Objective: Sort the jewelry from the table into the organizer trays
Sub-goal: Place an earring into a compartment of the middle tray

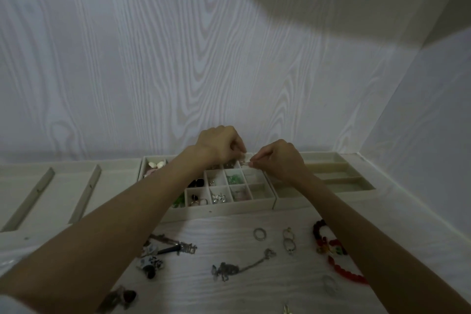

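Observation:
Both hands meet above the far cells of the gridded organizer tray (224, 207). My left hand (220, 144) and my right hand (279, 158) each pinch one end of a tiny pale jewelry piece (245, 162) held between them; it is too small to identify. Several tray cells hold earrings, green beads and pink pieces. On the table nearer me lie a silver ring (260, 234), linked hoop earrings (289, 240), a silver chain with charms (239, 265), a red bead bracelet (339, 253) and hair clips (165, 250).
A long-slot tray (339, 173) sits right of the grid tray. A wider tray with slanted dividers (51, 194) lies at the left. A wood-grain wall rises just behind the trays, and a side wall closes the right.

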A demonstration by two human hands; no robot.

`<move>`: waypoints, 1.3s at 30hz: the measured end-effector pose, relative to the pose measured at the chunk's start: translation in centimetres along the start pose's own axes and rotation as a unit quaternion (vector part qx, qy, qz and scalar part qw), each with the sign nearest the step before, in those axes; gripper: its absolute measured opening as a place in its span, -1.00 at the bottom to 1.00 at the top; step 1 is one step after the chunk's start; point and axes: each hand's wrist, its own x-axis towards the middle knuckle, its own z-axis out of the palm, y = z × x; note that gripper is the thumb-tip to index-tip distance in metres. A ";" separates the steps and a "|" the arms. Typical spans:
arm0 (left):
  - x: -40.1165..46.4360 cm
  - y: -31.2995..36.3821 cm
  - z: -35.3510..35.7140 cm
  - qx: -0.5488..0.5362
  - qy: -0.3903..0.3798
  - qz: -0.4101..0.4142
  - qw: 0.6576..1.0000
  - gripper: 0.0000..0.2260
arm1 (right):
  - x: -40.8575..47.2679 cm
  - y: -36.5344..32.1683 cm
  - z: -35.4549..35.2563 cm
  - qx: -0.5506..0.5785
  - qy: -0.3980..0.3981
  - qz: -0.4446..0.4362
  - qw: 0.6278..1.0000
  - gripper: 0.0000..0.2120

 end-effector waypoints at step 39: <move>-4.0 1.9 -2.0 0.059 -0.058 0.044 0.996 -0.76 | -4.2 -1.7 -5.3 -0.234 -0.102 -0.160 0.954 -0.63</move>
